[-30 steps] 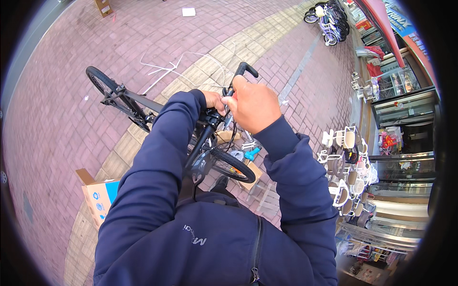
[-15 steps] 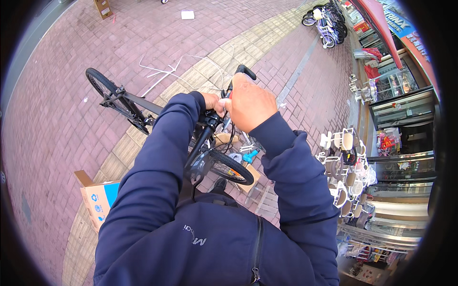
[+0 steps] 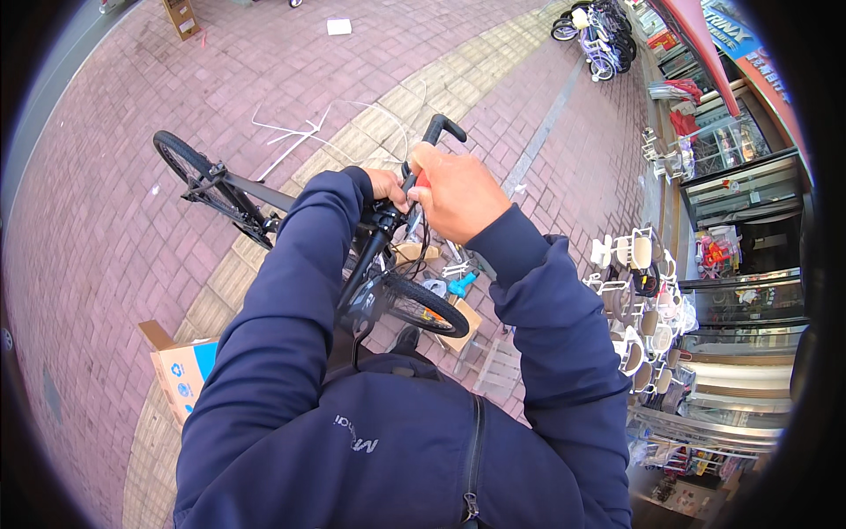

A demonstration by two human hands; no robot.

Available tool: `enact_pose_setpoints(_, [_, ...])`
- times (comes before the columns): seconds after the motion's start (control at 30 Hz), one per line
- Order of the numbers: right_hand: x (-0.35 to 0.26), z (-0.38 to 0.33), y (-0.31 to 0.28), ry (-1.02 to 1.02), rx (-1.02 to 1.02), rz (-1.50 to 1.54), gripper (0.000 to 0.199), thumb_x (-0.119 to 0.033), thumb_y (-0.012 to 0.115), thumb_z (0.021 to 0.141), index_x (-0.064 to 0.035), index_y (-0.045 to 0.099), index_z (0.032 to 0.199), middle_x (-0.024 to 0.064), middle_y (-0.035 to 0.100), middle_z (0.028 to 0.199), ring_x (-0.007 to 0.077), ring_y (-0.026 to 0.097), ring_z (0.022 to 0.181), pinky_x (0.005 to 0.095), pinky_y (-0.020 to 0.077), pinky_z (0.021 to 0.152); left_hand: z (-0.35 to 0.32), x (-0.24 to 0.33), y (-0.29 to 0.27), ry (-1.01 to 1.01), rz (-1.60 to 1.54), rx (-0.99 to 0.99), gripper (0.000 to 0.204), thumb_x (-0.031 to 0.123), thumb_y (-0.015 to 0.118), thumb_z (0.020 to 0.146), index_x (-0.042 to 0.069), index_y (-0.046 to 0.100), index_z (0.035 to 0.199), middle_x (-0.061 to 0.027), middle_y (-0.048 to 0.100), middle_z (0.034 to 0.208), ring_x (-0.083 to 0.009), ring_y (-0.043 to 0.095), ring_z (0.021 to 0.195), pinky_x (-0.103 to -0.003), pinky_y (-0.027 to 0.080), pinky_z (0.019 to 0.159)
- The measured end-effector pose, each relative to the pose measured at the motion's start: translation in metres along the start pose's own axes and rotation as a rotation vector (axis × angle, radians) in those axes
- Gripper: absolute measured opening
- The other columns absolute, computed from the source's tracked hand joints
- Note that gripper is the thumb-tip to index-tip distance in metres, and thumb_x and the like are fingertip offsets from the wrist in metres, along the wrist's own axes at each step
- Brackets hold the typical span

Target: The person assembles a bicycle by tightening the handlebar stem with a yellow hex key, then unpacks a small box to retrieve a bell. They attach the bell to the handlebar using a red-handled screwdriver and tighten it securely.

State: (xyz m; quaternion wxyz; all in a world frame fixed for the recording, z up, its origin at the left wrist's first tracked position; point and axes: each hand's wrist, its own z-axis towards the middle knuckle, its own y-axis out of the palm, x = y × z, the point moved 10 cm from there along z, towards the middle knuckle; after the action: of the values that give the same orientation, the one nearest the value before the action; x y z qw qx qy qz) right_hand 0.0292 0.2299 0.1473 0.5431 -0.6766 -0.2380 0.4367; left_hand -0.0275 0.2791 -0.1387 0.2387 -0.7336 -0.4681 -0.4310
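A black bicycle stands in front of me, its handlebar (image 3: 435, 134) bent at the far end. My left hand (image 3: 384, 186) is closed on the bar near the stem (image 3: 381, 231). Against the same bar, my right hand (image 3: 465, 196) is closed, thumb and fingers pinched together. A small red piece (image 3: 423, 179) shows between its fingers; its kind is hidden. Black cables (image 3: 426, 236) hang below the hands. One wheel (image 3: 182, 159) is at the far left, the other (image 3: 434, 305) close to me, partly behind a dark bag-like cover (image 3: 367, 302).
Under the bar lie a turquoise tool (image 3: 462, 284), several wrenches (image 3: 455, 269) and a cardboard box (image 3: 462, 324). An open carton (image 3: 179, 370) sits at left. White straps (image 3: 304, 132) lie on the paving. Child seats (image 3: 636, 256) stack at right; small bicycles (image 3: 603, 44) stand behind.
The view has shifted slightly. My right hand has turned a little on the handlebar, and more of the red piece shows. My left hand stays at the bar.
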Motion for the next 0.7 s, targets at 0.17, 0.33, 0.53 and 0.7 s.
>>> enact_pose_setpoints(0.17, [0.021,-0.002,-0.003,0.234,0.016,-0.113,0.035,-0.018,0.073,0.088,-0.0017,0.054,0.113,0.0201,0.069,0.089,0.0420,0.068,0.086,0.0494,0.0523,0.075,0.001,0.006,-0.006,0.074,0.059,0.024,0.023,0.026,0.079,0.080,0.008,0.072,0.093,-0.0021,0.067,0.078,-0.0158,0.059,0.061,-0.033,0.048,0.062])
enact_pose_setpoints(0.33, [-0.003,-0.002,-0.011,-0.093,0.119,0.100,0.026,-0.020,0.073,0.089,-0.0023,0.057,0.100,0.0184,0.069,0.079,0.0408,0.069,0.080,0.0475,0.0527,0.070,-0.002,0.003,-0.007,0.016,0.098,0.059,0.029,0.029,0.082,0.078,0.006,0.072,0.094,-0.0043,0.068,0.079,-0.0170,0.060,0.063,-0.034,0.048,0.064])
enact_pose_setpoints(0.53, [0.027,-0.008,-0.004,0.205,0.133,-0.060,0.028,-0.021,0.074,0.089,-0.0030,0.054,0.098,0.0153,0.070,0.079,0.0408,0.069,0.078,0.0478,0.0539,0.069,-0.008,0.017,0.001,0.101,0.034,0.038,0.024,0.024,0.080,0.079,0.006,0.073,0.092,-0.0040,0.069,0.078,-0.0159,0.062,0.062,-0.033,0.049,0.064])
enact_pose_setpoints(0.7, [0.013,-0.006,-0.010,-0.022,0.098,0.188,0.026,-0.015,0.073,0.089,-0.0034,0.054,0.101,0.0191,0.067,0.082,0.0413,0.069,0.083,0.0471,0.0532,0.073,-0.028,0.023,0.009,-0.019,0.043,0.013,0.033,0.027,0.078,0.075,0.002,0.071,0.095,-0.0052,0.068,0.082,-0.0185,0.062,0.071,-0.033,0.048,0.071])
